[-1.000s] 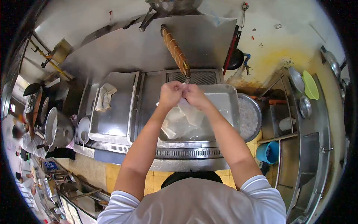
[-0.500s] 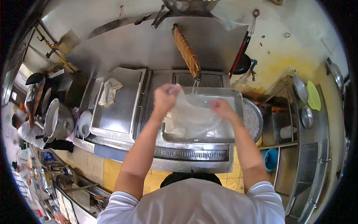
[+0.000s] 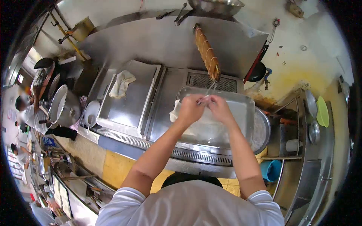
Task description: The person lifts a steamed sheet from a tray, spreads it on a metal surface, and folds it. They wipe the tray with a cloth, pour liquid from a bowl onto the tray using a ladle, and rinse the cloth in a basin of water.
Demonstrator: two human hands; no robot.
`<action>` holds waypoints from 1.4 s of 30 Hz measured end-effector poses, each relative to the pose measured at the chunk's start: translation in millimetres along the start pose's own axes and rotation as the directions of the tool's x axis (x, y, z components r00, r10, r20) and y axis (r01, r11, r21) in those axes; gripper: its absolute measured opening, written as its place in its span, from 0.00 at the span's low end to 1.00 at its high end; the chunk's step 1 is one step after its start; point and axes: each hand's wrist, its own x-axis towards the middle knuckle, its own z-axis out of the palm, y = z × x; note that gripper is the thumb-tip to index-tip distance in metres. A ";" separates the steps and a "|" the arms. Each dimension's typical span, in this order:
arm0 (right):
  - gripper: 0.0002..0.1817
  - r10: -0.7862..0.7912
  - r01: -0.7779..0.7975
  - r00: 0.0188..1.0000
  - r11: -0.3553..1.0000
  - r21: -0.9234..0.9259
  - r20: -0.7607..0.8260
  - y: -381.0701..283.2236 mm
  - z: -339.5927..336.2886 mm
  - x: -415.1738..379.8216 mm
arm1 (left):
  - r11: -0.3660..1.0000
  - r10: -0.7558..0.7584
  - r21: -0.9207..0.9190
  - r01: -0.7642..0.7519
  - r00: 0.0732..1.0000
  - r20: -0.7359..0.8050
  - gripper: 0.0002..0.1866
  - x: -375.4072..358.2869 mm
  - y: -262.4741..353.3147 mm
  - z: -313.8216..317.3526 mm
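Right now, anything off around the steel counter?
Yes, mostly wear. The wall right of the steel backsplash is stained yellow and brown. The cord-bound spout looks improvised. A crumpled cloth lies loose on the left steel panel. No clear spill shows.

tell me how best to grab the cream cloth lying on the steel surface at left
Probably pinch the cloth by its bunched middle, from straight above: it lies crumpled on the steel surface, nothing covers it, and its folds look raised enough to gather.
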 end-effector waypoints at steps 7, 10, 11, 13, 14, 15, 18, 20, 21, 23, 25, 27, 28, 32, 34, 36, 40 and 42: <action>0.12 0.103 -0.146 0.989 0.786 -0.601 -0.105 142.2 -61.6 -34.2 | 0.968 -0.241 0.020 0.251 0.947 -0.213 0.06 -1.7 -34.0 -70.2; 0.11 0.139 -0.217 0.976 0.611 -0.761 -0.167 159.5 -73.7 -61.9 | 0.914 -0.362 0.156 0.376 0.926 -0.108 0.08 -39.1 -75.8 -48.0; 0.11 0.058 -0.155 0.987 0.545 -0.824 -0.147 150.6 -63.7 -67.5 | 0.903 -0.386 0.183 0.389 0.921 -0.053 0.08 -55.5 -88.7 -32.2; 0.11 -0.043 -0.043 0.996 0.491 -0.870 -0.073 142.7 -42.5 -70.7 | 0.897 -0.388 0.325 0.300 0.886 0.252 0.11 -83.8 -98.9 -0.1; 0.11 -0.066 0.009 0.997 0.512 -0.859 -0.029 147.2 -31.2 -69.9 | 0.885 -0.371 0.403 0.235 0.877 0.305 0.11 -92.4 -107.1 14.9; 0.10 -0.091 0.058 0.996 0.531 -0.845 0.011 155.2 -23.7 -69.4 | 0.866 -0.356 0.474 0.160 0.863 0.359 0.12 -98.7 -122.0 30.7; 0.10 0.260 -0.149 0.965 0.442 -0.884 -0.032 198.9 -41.4 -65.2 | 0.884 -0.340 0.444 0.149 0.857 0.388 0.13 -74.3 -122.9 53.7; 0.11 0.379 -0.282 0.923 0.557 -0.781 -0.063 158.0 -47.5 -36.7 | 0.931 -0.278 0.325 0.165 0.898 0.342 0.13 -39.5 -109.5 61.1; 0.12 0.439 -0.347 0.896 0.602 -0.719 -0.065 133.0 -45.6 -16.5 | 0.956 -0.219 0.255 0.143 0.928 0.300 0.13 -20.3 -96.2 63.0; 0.15 0.179 -0.191 0.977 0.977 -0.099 -0.117 110.1 -26.1 16.0 | 0.983 -0.177 0.090 0.159 0.948 0.266 0.10 13.6 -51.6 56.5; 0.15 0.211 -0.192 0.975 0.959 0.206 -0.072 57.4 -5.8 28.9 | 0.997 -0.060 0.060 0.051 0.986 0.158 0.10 35.5 -24.3 38.7; 0.16 0.204 -0.194 0.977 0.972 0.130 -0.066 62.5 -3.4 30.2 | 1.000 -0.009 0.013 0.009 0.999 0.046 0.12 50.1 -22.0 22.4; 0.16 0.179 -0.187 0.980 0.977 -0.101 -0.082 105.1 -11.8 28.3 | 1.000 -0.019 -0.024 0.018 1.000 -0.014 0.14 56.3 -29.5 5.0; 0.14 0.201 -0.227 0.973 0.766 -0.601 -0.112 143.7 -87.9 -20.5 | 0.970 -0.234 -0.002 0.244 0.928 -0.291 0.13 56.0 -37.7 -75.4; 0.12 0.207 -0.231 0.971 0.700 -0.676 -0.118 154.8 -94.6 -21.7 | 0.972 -0.228 -0.008 0.233 0.943 -0.241 0.12 39.2 -56.4 -61.4; 0.11 0.212 -0.220 0.973 0.738 -0.638 -0.090 134.0 -85.6 0.6 | 0.994 -0.099 0.028 0.105 0.981 -0.166 0.11 20.3 -67.2 -31.9; 0.10 0.017 -0.018 1.000 0.979 -0.204 -0.006 54.5 7.2 30.0 | 0.998 -0.019 0.069 0.017 0.999 0.028 0.12 19.7 -23.1 7.7; 0.09 0.009 -0.044 0.995 0.935 -0.352 -0.101 73.1 -3.3 13.1 | 0.992 0.114 0.071 -0.108 0.990 -0.084 0.11 36.9 -22.7 -26.1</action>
